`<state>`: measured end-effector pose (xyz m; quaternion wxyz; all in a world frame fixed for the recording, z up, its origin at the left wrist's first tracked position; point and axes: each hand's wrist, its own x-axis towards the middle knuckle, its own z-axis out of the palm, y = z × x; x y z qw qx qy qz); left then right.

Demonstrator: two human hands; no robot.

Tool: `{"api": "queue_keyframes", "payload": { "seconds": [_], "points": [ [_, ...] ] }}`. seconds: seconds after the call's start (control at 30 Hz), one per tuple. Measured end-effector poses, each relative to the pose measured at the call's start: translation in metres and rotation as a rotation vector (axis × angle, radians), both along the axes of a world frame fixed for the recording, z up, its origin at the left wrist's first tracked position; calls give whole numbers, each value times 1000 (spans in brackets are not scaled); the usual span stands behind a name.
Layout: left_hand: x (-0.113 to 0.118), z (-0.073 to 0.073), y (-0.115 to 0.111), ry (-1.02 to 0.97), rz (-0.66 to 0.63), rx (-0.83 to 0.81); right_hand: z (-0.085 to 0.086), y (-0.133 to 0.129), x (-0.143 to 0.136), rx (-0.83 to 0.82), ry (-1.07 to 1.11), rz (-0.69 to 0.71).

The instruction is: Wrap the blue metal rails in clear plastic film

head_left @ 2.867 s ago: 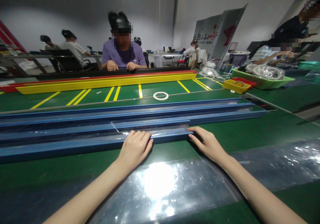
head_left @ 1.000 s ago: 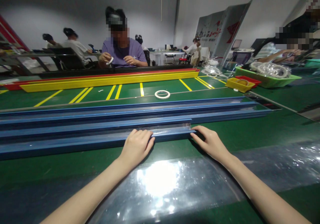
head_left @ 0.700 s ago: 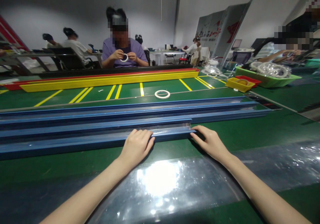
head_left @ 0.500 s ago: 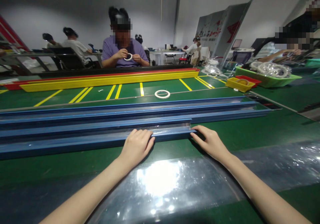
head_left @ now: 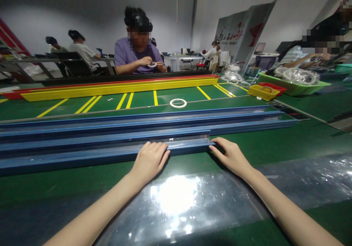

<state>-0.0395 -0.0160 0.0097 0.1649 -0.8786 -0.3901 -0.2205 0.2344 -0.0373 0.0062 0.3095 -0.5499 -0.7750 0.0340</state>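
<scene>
A long blue channel strip [head_left: 189, 146] lies nearest me on the green table, its right end between my two hands. My left hand [head_left: 150, 160] is wrapped over its near edge, fingers closed on the rim and fingertips hidden inside the channel. At the strip's right end, my right hand [head_left: 229, 152] pinches the corner between thumb and fingers. Clear film or lining shows inside the channel. Just behind it lies another blue channel [head_left: 247, 127], reaching further to the right. A clear plastic sheet [head_left: 220, 198] covers the table in front of me, under my forearms.
A white tape roll [head_left: 178, 103] lies beyond the blue channels. Yellow and red strips [head_left: 123, 88] stretch across behind it. A yellow tray [head_left: 263, 92] and a green basket [head_left: 305, 88] with wrapped rolls stand at right. A co-worker in purple [head_left: 140, 55] sits opposite.
My hands and the blue channel strip stay in place. The co-worker opposite has leaned slightly to the right and lowered the white ring in their hands.
</scene>
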Motion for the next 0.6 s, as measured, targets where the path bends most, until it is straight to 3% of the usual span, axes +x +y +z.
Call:
{"api": "queue_keyframes", "payload": {
  "seconds": [0.6],
  "points": [
    [0,0,0,-4,3,4,2,0,0,-27,7,14]
  ]
}}
